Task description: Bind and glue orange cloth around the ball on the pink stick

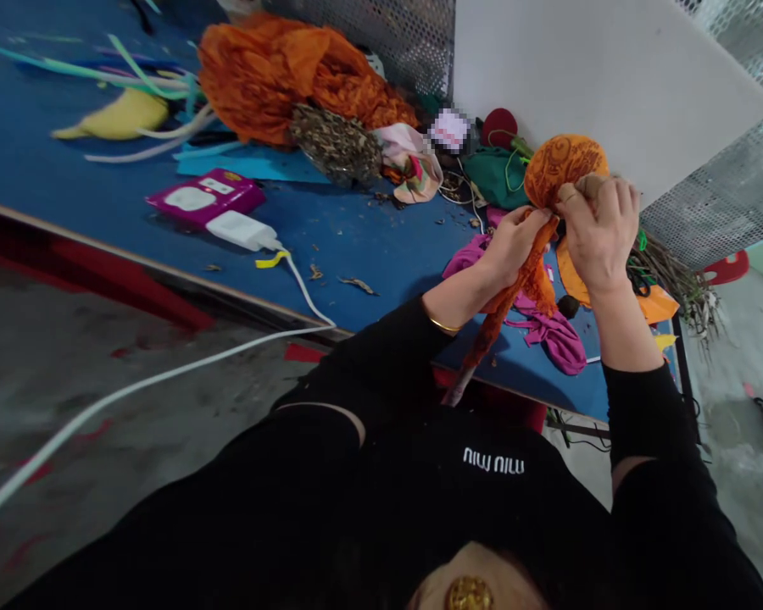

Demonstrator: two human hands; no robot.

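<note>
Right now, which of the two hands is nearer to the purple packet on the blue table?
Left. The left hand is at the hanging orange cloth, to the right of the purple packet; the right hand is even farther to the right.

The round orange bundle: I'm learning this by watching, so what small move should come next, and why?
Perhaps draw the orange cloth snug beneath the round bundle: the left hand pinches that cloth, the right hand is close by at the bundle's lower edge, and a loose length hangs below.
</note>
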